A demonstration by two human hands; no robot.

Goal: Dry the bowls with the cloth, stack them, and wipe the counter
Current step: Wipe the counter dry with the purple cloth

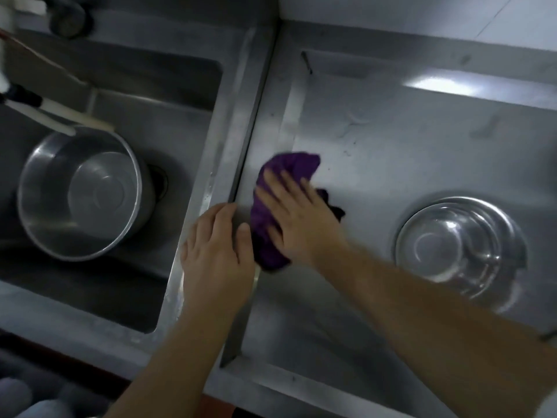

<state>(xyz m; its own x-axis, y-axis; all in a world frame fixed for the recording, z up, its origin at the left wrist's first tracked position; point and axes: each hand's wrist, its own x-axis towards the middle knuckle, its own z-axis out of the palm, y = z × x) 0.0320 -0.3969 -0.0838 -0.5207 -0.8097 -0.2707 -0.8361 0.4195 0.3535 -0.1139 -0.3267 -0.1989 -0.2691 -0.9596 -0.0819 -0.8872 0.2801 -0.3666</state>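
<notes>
The left hand [215,251] lies flat, fingers straight, on the raised steel edge between sink [168,116] and counter [391,152], holding nothing. Just beyond, the right hand [297,218] presses the bunched purple cloth [289,167] onto the counter with spread fingers, beside that edge. The stacked steel bowls [458,245] sit well right. Open counter extends behind the cloth. A steel pot [81,194] sits in the sink.

No legible text or labels.
</notes>
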